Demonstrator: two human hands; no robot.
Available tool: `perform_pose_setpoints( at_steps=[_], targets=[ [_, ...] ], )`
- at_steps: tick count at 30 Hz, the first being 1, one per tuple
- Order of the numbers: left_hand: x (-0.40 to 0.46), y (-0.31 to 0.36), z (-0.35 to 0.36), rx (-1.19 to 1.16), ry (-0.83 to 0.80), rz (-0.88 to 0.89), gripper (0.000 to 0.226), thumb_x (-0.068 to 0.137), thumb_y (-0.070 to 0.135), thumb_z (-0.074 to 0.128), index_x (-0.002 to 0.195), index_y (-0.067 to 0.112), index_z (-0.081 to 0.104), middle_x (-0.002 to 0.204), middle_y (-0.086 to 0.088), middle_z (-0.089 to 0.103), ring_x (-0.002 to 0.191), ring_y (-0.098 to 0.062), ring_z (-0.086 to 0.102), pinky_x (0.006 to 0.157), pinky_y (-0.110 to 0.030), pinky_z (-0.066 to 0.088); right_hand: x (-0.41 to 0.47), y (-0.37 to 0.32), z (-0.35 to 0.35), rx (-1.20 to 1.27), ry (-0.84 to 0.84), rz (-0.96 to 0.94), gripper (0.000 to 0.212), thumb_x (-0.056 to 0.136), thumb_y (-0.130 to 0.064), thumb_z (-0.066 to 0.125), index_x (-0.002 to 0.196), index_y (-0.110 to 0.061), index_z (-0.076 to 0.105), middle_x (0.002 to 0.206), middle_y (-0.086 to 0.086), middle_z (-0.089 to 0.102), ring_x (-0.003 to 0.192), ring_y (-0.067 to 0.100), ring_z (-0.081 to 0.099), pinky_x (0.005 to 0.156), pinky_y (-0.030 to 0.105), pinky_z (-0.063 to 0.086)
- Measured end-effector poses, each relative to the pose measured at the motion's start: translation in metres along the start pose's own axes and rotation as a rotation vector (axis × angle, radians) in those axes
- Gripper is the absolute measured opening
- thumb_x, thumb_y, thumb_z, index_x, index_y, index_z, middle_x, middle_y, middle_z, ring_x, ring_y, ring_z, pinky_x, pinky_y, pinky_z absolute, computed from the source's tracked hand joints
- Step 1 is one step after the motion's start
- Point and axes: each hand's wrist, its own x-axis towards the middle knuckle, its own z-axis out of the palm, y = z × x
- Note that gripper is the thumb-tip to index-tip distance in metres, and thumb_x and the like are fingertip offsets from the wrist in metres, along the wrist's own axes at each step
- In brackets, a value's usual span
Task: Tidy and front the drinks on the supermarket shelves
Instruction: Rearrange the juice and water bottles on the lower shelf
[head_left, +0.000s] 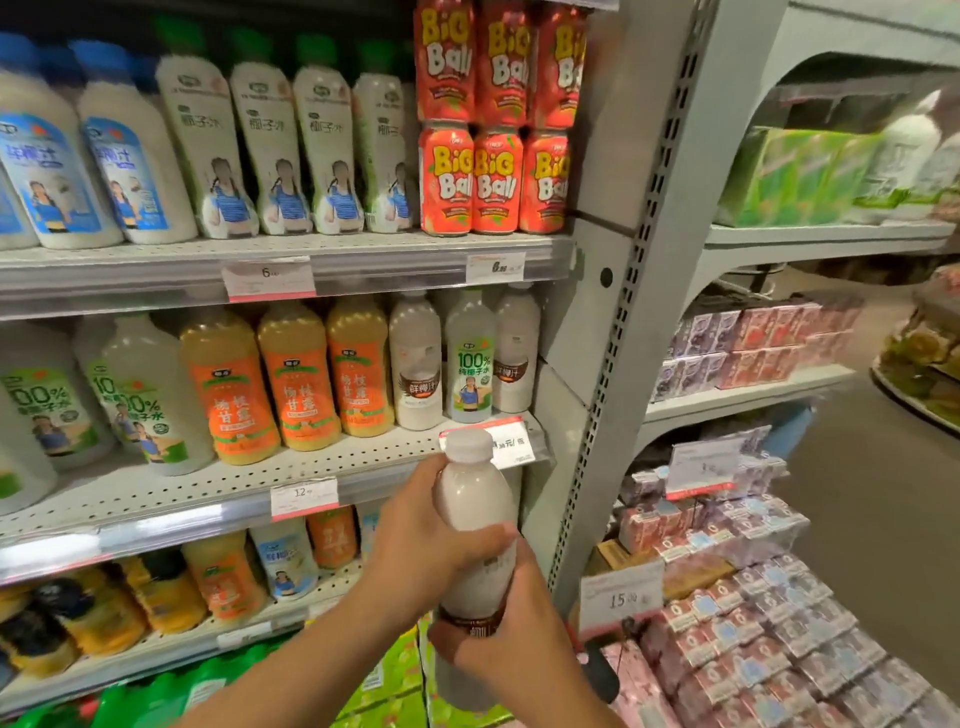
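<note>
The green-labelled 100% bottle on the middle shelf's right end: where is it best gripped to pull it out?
Probably grip the green-labelled bottle around its narrow upper shoulder from the front: white bottles stand close on both sides, leaving no room for fingers round the body.

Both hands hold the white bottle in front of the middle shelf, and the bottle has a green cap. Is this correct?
Not quite. The head view shows both the left hand and the right hand holding the white bottle in front of the middle shelf, but its cap is white, not green.
</note>
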Motion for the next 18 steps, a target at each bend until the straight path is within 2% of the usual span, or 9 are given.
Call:
perform_pose_setpoints(
  at_steps=[2, 4, 6, 8, 11, 13, 15, 17, 18],
  targets=[
    [0.006, 0.011, 0.027, 0.045, 0.026, 0.04, 0.059, 0.048, 0.044, 0.087, 0.092, 0.05, 0.05, 0.091, 0.025, 0.059, 0.086, 0.018, 0.052, 0.06, -0.008, 0.042, 0.011, 0.004, -0.028, -0.025, -0.004, 0.012, 0.102, 0.05, -0.05, 0.085, 0.129, -0.059, 0.021, 0.12, -0.029, 0.054, 0.108, -0.011, 0.055, 0.087, 0.014, 0.048],
    [0.013, 0.021, 0.049, 0.067, 0.046, 0.044, 0.058, 0.052, 0.039, 0.089, 0.094, 0.047, 0.051, 0.093, 0.024, 0.059, 0.087, 0.015, 0.053, 0.062, -0.009, 0.041, 0.021, 0.007, -0.051, -0.083, -0.006, 0.028, 0.099, 0.052, -0.061, 0.082, 0.131, -0.053, 0.024, 0.118, -0.027, 0.054, 0.104, -0.009, 0.056, 0.087, 0.023, 0.052],
    [0.018, 0.033, 0.068, 0.104, 0.072, 0.039, 0.064, 0.053, 0.038, 0.089, 0.104, 0.043, 0.05, 0.098, 0.021, 0.059, 0.089, 0.005, 0.055, 0.071, -0.017, 0.044, 0.03, 0.013, -0.07, -0.1, 0.008, 0.03, 0.084, 0.058, -0.059, 0.081, 0.126, -0.051, 0.033, 0.107, -0.026, 0.058, 0.094, -0.011, 0.058, 0.078, 0.018, 0.052],
    [0.024, 0.04, 0.082, 0.147, 0.055, 0.047, 0.071, 0.054, 0.04, 0.086, 0.115, 0.043, 0.05, 0.103, 0.02, 0.06, 0.093, -0.001, 0.056, 0.078, -0.023, 0.047, 0.039, 0.018, -0.085, -0.085, 0.04, 0.048, 0.072, 0.057, -0.054, 0.081, 0.113, -0.061, 0.036, 0.096, -0.029, 0.06, 0.086, -0.014, 0.058, 0.066, 0.006, 0.045],
    [0.037, 0.042, 0.085, -0.011, -0.161, -0.011, 0.058, 0.063, 0.055, 0.074, 0.117, 0.043, 0.058, 0.109, 0.021, 0.065, 0.101, 0.001, 0.061, 0.082, -0.02, 0.052, 0.055, 0.027, -0.1, 0.009, 0.156, 0.135, 0.077, 0.043, -0.056, 0.081, 0.109, -0.057, 0.042, 0.09, -0.024, 0.064, 0.079, -0.011, 0.061, 0.06, 0.008, 0.044],
    [0.058, 0.038, 0.079, -0.073, -0.168, -0.067, 0.043, 0.075, 0.055, 0.068, 0.115, 0.041, 0.062, 0.109, 0.021, 0.067, 0.101, 0.006, 0.061, 0.076, -0.012, 0.049, 0.064, 0.035, -0.112, 0.064, 0.216, 0.186, 0.084, 0.038, -0.058, 0.083, 0.113, -0.054, 0.045, 0.091, -0.024, 0.066, 0.081, -0.009, 0.062, 0.063, 0.011, 0.047],
    [0.092, 0.032, 0.071, -0.011, -0.057, -0.079, 0.03, 0.087, 0.044, 0.066, 0.116, 0.037, 0.062, 0.106, 0.021, 0.065, 0.099, 0.007, 0.06, 0.071, -0.007, 0.045, 0.072, 0.044, -0.122, 0.053, 0.181, 0.219, 0.092, 0.035, -0.057, 0.086, 0.117, -0.05, 0.045, 0.097, -0.027, 0.065, 0.085, -0.01, 0.061, 0.067, 0.014, 0.047],
    [0.13, 0.027, 0.067, 0.048, 0.015, -0.092, 0.034, 0.091, 0.034, 0.063, 0.124, 0.028, 0.059, 0.11, 0.014, 0.063, 0.1, 0.0, 0.06, 0.068, -0.012, 0.049, 0.08, 0.05, -0.131, 0.062, 0.134, 0.227, 0.098, 0.034, -0.052, 0.09, 0.123, -0.043, 0.048, 0.103, -0.024, 0.067, 0.091, -0.005, 0.063, 0.076, 0.023, 0.051],
    [0.148, 0.025, 0.067, 0.076, 0.042, -0.095, 0.038, 0.091, 0.03, 0.062, 0.128, 0.024, 0.056, 0.115, 0.01, 0.062, 0.103, -0.004, 0.059, 0.072, -0.017, 0.052, 0.086, 0.052, -0.136, 0.08, 0.12, 0.226, 0.101, 0.034, -0.049, 0.09, 0.126, -0.041, 0.05, 0.105, -0.022, 0.068, 0.093, -0.001, 0.064, 0.082, 0.027, 0.053]
  ],
)
